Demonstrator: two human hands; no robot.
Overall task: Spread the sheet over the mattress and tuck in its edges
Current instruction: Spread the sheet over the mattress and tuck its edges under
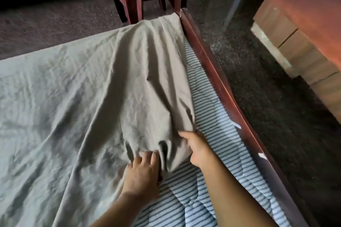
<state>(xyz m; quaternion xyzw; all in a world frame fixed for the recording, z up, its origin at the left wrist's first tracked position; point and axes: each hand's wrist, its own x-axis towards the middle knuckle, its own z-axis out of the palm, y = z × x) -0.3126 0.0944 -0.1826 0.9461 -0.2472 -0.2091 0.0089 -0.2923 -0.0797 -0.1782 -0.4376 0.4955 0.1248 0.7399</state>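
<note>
Sheet point(73, 97), grey: covers most of mattress point(217, 143); a strip of striped ticking lies bare beside bed rail point(221, 88). Left hand point(142, 171), right hand point(197, 150): each grip clamped on the bunched edge. Advice: draw bunch toward rail, flatten folds, then tuck.

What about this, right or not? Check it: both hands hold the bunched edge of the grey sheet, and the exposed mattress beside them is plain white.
Not quite. The head view shows the exposed mattress is blue-and-white striped, not plain white. The left hand and right hand do both hold the bunched edge of the grey sheet.
</note>
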